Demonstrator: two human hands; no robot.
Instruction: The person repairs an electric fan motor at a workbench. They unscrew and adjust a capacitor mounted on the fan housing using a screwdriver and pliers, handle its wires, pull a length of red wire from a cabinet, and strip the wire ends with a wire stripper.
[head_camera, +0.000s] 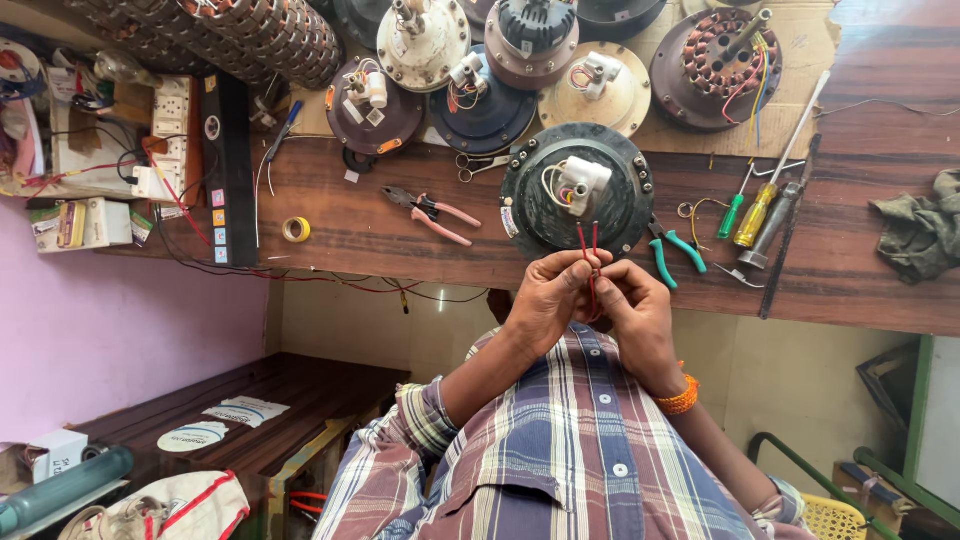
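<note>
A dark round fan motor (530, 205) lies on the wooden bench (380, 235) with a white terminal block (582, 180) on top. Two thin red wires (588, 240) run from that block down to my hands. My left hand (548, 298) and my right hand (636, 312) are held together just in front of the motor, at the bench's near edge. Both pinch the ends of the red wires between fingertips. An orange bracelet (680, 398) is on my right wrist. My checked shirt (560, 460) fills the bottom of the view.
Pink-handled pliers (436, 215) and a yellow tape roll (295, 229) lie left of the motor. Green-handled pliers (676, 255), a yellow screwdriver (756, 215) and a green one (733, 214) lie right. Several other fan motors (480, 95) crowd the back. A grey rag (920, 235) sits far right, a switchboard (170, 130) far left.
</note>
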